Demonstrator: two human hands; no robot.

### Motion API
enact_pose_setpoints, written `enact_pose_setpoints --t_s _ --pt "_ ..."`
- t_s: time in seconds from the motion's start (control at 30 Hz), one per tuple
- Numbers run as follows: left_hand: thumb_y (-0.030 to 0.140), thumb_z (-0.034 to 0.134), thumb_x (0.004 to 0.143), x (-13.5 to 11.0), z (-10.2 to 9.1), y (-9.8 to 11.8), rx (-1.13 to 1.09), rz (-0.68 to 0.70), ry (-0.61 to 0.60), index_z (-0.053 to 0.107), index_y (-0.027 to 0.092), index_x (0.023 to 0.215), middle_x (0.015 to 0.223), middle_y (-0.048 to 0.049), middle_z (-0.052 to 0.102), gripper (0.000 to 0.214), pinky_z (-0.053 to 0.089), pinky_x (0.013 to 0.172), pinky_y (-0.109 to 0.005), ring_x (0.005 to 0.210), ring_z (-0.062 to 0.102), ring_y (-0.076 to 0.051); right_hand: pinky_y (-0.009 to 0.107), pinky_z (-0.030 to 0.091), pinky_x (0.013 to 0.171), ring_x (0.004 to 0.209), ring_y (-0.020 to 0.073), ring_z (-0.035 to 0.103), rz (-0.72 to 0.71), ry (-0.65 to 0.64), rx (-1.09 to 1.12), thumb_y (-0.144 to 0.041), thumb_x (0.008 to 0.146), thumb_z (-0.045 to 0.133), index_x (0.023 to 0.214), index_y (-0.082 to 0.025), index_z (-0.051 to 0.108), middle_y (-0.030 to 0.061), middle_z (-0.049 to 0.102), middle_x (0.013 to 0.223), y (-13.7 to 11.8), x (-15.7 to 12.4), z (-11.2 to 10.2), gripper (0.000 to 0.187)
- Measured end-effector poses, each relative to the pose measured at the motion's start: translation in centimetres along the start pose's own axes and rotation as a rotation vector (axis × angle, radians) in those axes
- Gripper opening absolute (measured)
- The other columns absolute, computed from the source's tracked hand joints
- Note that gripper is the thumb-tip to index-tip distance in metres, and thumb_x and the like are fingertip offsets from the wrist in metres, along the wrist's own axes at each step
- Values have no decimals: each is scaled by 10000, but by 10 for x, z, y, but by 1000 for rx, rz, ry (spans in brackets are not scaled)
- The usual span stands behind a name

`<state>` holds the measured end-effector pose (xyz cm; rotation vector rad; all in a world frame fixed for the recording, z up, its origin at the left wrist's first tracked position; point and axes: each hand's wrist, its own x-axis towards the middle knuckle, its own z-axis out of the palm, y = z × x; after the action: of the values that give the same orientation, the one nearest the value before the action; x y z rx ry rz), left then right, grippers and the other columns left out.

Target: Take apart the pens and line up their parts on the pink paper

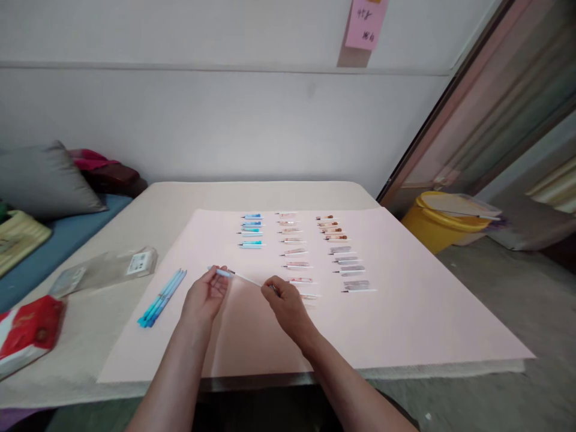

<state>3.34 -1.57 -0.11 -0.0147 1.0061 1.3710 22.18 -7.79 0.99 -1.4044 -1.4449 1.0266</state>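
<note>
My left hand (204,296) is closed on a small light-blue pen piece (222,272), held just above a pale pink sheet (405,324). My right hand (284,303) pinches the other end of a thin white refill (246,278) that runs from that blue piece. Both hands hover over the near middle of the sheet. Beyond them lie three columns of short pen parts: blue ones (251,231), pinkish ones (294,249), and brown and grey ones (342,252). A few long blue pens (162,297) lie together at the sheet's left edge.
A clear plastic bag with a white label (105,270) and a red packet (27,333) lie on the beige table (81,336) to the left. Cushions (45,180) are at the far left. A yellow bucket (438,222) stands on the floor at the right.
</note>
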Motion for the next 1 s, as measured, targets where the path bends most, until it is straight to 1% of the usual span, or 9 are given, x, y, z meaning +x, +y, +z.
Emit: enact_pose_setpoints --t_s 0.1,0.17,0.4,0.57,0.67,0.77,0.87,0.93,1.0 --pt "77 505 819 5 -3 4 -19 14 69 549 89 833 684 -63 635 48 523 486 -192 561 626 -115 205 261 515 567 94 369 1 -2 5 -309 795 438 649 -186 501 -49 386 562 -1 -1 -1 201" --pt "80 495 825 6 -5 5 -28 19 89 546 89 830 671 -59 631 52 523 484 -197 553 624 -116 205 264 517 567 93 374 1 -8 -1 -306 793 441 651 -187 503 -49 392 562 -3 -1 -1 196" --pt "82 490 827 3 -3 3 -27 1 52 540 85 804 675 -69 634 55 528 487 -205 550 626 -120 206 273 518 564 94 400 10 -38 -39 -283 790 450 653 -187 505 -51 424 561 -5 -1 -1 176" --pt "80 499 819 3 -3 4 -15 -2 23 539 95 788 685 -73 639 54 525 480 -205 557 629 -124 202 277 514 560 93 409 3 -30 -72 -284 797 448 657 -189 507 -54 426 560 -3 -1 0 179" --pt "84 518 808 1 -1 2 3 -11 6 545 98 799 698 -77 642 32 518 466 -195 562 630 -125 199 276 515 560 92 420 -19 -13 -130 -282 803 450 658 -194 507 -54 431 559 -4 -2 0 179" --pt "77 534 792 -2 2 -8 23 -35 3 547 99 795 696 -79 645 26 521 468 -198 563 632 -130 203 265 509 546 97 444 -35 36 -240 -307 818 455 699 -206 522 -53 459 557 -4 -3 0 170" --pt "64 528 788 -7 6 -25 48 -92 17 548 100 774 665 -78 642 44 532 488 -213 560 634 -135 212 246 493 506 107 463 -70 82 -384 -342 838 453 784 -222 541 -49 505 550 -4 -5 1 158" --pt "71 513 798 -11 9 -39 65 -152 30 550 96 758 654 -89 641 60 537 496 -220 553 632 -138 217 244 494 508 115 492 -136 121 -474 -353 854 445 838 -224 545 -40 557 578 -4 -6 1 163" --pt "77 506 804 -15 10 -50 67 -196 33 554 93 749 657 -100 645 74 540 499 -224 560 637 -145 221 250 507 548 124 536 -233 178 -547 -358 875 430 875 -219 545 -22 616 647 -3 -7 2 180"
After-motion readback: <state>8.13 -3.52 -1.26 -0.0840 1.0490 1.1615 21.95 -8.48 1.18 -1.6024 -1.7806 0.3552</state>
